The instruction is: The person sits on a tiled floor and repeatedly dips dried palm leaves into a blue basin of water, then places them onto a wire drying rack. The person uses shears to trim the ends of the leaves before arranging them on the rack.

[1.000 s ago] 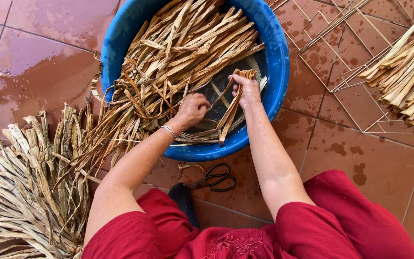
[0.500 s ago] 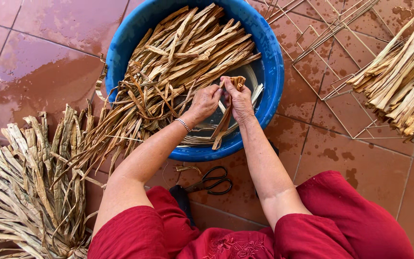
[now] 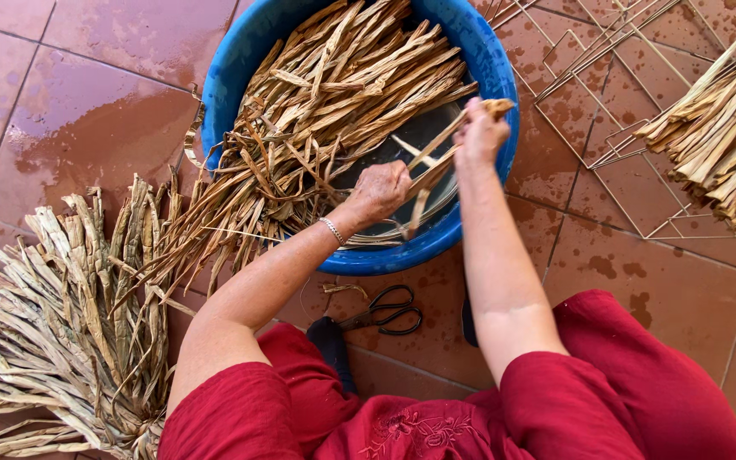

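A round blue basin (image 3: 487, 60) on the tiled floor holds a heap of wet tan leaf strips (image 3: 334, 102), some spilling over its near left rim. My right hand (image 3: 480, 135) grips the top end of a small bunch of strips (image 3: 436, 158) above the basin's right side. My left hand (image 3: 381, 192) is closed around the same bunch lower down, just above the near rim. A thin bracelet sits on the left wrist.
A big pile of dry pale leaves (image 3: 53, 315) lies on the floor at the left. Black scissors (image 3: 385, 315) rest on the tiles between my knees. A wire rack (image 3: 606, 94) with more strips (image 3: 726, 136) stands at the right. The tiles are wet.
My hands have drawn apart: the right one rose toward the basin's right rim with the bunch's end, while the left slid down along the strips.
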